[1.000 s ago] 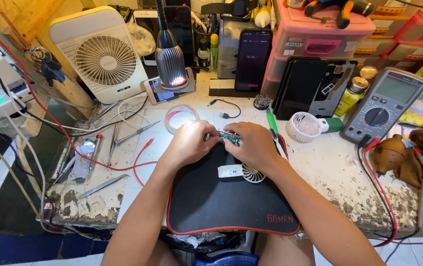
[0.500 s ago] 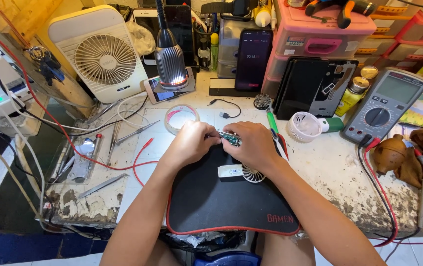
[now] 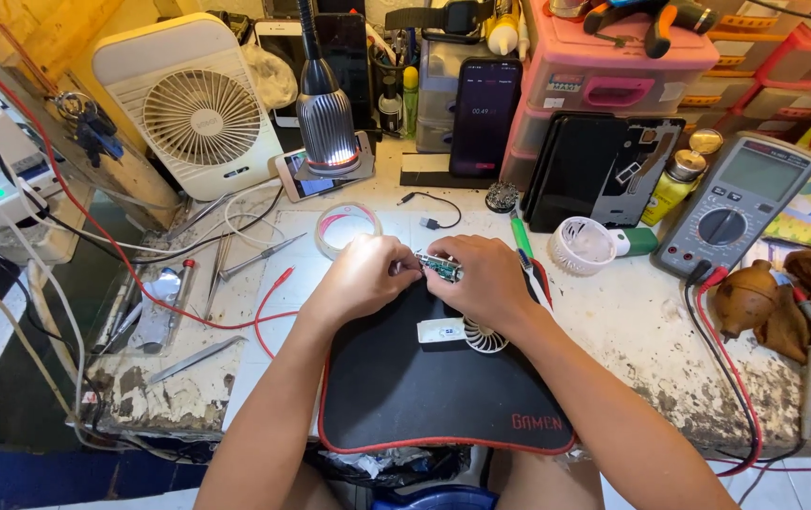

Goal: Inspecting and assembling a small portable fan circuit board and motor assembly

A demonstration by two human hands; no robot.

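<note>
Pinching small green circuit board [image 3: 441,265] w/ both grips, left hand [image 3: 364,277], right hand [image 3: 481,280], wrists over black mat [image 3: 424,387]

The scene is bright and evenly lit, with a small desk lamp [image 3: 327,121] glowing at its lower rim. Soft, faint shadows lie under the forearms on the black mat [image 3: 443,387] in front of the lamp. The white bench [image 3: 632,326] right of the lamp reads pale, without harsh glare. Focus is sharp throughout; wide-angle distortion bends the edges.
</note>
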